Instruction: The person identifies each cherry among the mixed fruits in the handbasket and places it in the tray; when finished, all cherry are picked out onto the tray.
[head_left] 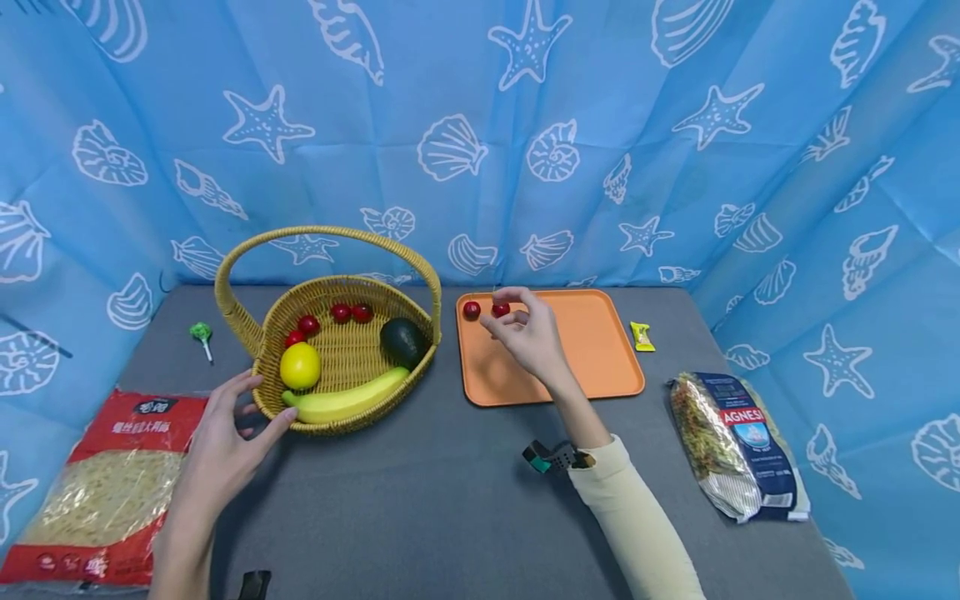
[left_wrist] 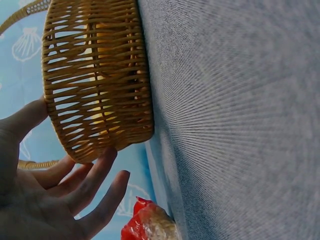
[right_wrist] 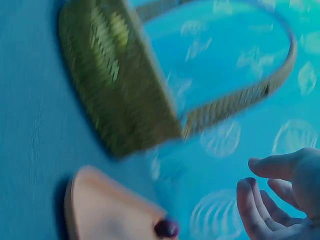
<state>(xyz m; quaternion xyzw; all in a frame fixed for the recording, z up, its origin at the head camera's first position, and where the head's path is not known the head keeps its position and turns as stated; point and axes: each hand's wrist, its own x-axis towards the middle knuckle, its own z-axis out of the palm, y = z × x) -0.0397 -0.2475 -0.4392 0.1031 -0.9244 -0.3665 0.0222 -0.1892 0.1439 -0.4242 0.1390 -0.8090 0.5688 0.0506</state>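
Note:
My left hand [head_left: 232, 442] rests against the near-left side of a wicker basket [head_left: 408, 412], thumb at the rim and fingers spread along the outer wall. In the left wrist view, the hand [left_wrist: 65, 195] touches the woven side. Inside the basket are a banana [head_left: 348, 402], a round yellow fruit [head_left: 301, 367], a dark avocado [head_left: 402, 342] and several cherries [head_left: 341, 313]. Over an orange tray [head_left: 600, 367], my right hand [head_left: 528, 333] has bent fingers beside one cherry [head_left: 500, 309]; another cherry [head_left: 471, 310] lies to its left. The right wrist view shows a gap between thumb and fingers.
A red pasta bag [head_left: 112, 492] lies at the left, with a green lollipop [head_left: 201, 332] behind it. At the right are a yellow wrapped candy [head_left: 642, 337] and an Agnesi pasta bag [head_left: 738, 446]. A blue shell-print curtain [head_left: 480, 108] hangs behind the grey table [head_left: 420, 517].

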